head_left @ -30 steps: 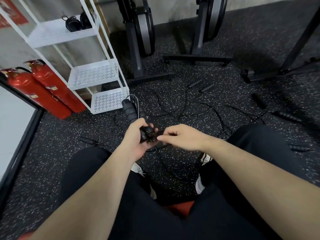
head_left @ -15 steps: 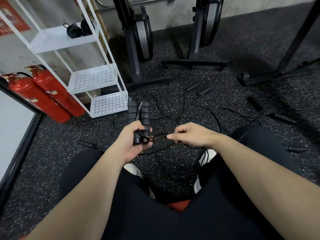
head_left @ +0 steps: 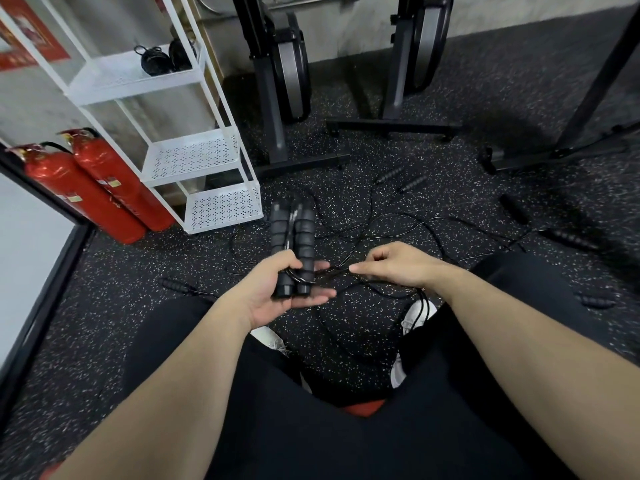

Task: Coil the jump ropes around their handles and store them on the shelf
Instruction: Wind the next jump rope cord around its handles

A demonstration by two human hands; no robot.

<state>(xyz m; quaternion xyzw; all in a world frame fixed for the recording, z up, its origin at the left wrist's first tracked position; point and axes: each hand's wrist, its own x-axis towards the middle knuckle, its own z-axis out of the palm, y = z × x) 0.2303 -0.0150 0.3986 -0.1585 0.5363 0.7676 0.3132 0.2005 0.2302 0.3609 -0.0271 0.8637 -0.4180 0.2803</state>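
Two red fire extinguishers (head_left: pixel 100 188) stand at the far left on the speckled floor (head_left: pixel 104 306), just beside a white shelf (head_left: pixel 194 157) with three perforated tiers; coiled black ropes (head_left: pixel 166 58) sit on its top tier. Right of the shelf, your left hand (head_left: pixel 277 289) grips a pair of black foam handles (head_left: pixel 292 247) held side by side and upright, thumb curled over their lower ends, fingers extended beneath. A thin black rope (head_left: pixel 332 271) runs from the handles to your right hand (head_left: pixel 398 268), which pinches it between thumb and fingertips just beside the left hand. Beyond your hands, more loose ropes (head_left: pixel 398 226) lie tangled on the floor, with spare handles (head_left: pixel 568 239) scattered toward the right.
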